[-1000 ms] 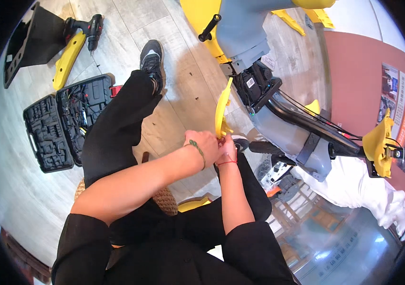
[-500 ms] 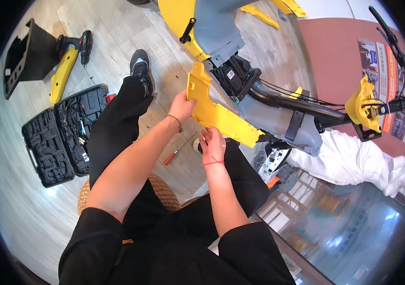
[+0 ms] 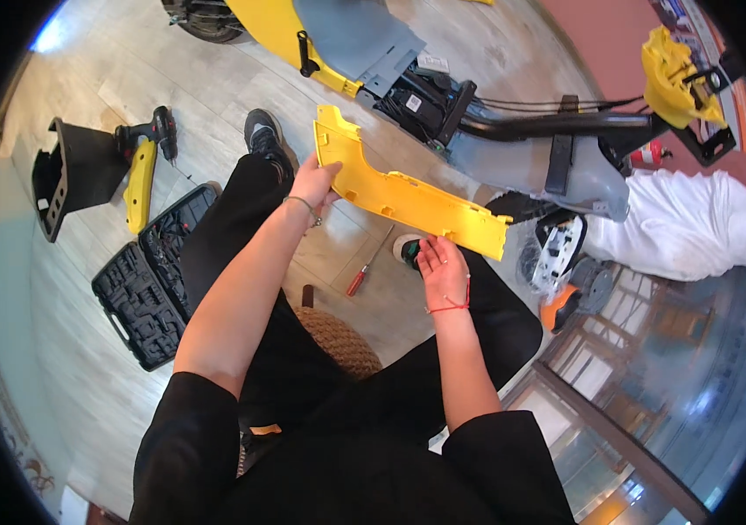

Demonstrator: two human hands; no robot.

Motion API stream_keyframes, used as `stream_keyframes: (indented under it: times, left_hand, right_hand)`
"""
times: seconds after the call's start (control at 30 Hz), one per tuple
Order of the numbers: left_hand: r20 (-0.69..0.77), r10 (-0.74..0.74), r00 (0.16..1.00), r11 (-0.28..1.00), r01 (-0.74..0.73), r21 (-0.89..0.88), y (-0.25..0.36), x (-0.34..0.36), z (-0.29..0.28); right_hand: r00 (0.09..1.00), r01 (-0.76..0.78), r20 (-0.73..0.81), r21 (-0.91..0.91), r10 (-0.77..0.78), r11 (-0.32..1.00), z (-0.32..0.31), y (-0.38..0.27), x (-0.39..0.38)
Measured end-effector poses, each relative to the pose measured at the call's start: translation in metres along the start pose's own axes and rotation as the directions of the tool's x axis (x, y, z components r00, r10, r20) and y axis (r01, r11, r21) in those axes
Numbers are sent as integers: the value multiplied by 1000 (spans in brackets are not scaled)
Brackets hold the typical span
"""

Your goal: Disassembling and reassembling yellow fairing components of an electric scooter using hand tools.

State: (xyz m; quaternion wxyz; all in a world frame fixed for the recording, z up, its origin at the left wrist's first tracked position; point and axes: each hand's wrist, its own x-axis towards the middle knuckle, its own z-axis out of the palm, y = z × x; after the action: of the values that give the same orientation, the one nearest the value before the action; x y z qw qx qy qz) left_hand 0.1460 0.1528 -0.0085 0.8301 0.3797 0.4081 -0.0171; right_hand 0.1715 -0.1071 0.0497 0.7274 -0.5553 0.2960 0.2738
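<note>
A long, bent yellow plastic panel [image 3: 416, 201] is held up in front of me, its clips and tabs facing me. My left hand [image 3: 311, 185] grips its left end. Near the lower edge of the right end, my right hand [image 3: 441, 269] has its fingers apart and slightly curled, palm up; whether the fingertips touch the plastic I cannot tell. Just beyond lies the part-disassembled yellow and grey scooter [image 3: 351, 44], with a black electronics unit [image 3: 412, 103] exposed in its body. A red-handled screwdriver [image 3: 357, 280] rests on the floor below the panel.
At left are a black bin [image 3: 84, 175], a drill [image 3: 159, 131], a yellow strip [image 3: 139, 188] and an open tool case [image 3: 141, 302]. A woven seat [image 3: 333, 346] is under me. White cloth [image 3: 679, 223], an orange-black object [image 3: 556, 306] and a reflective glass surface [image 3: 670, 359] are at right.
The panel has swung from upright to nearly crosswise, its inner side showing. My left hand has moved up and left; my right hand has loosened and opened. The view has shifted.
</note>
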Motion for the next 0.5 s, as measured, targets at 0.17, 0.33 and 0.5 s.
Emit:
stream_keyframes:
  times: [0.17,0.33,0.5]
  left_hand:
    - [103,-156,982,988,156,8,9,-4,-9]
    - [208,-299,931,953,303,14,18,-17,-6]
    - [234,-357,904,934,348,81,29,-34,-8]
  right_hand:
    - [997,28,63,76,-33,997,-6,-6,-8]
    - [960,115,237,161,-151,980,0,-18,-20]
    - [864,251,407,165,-297,954,3,-22,-33]
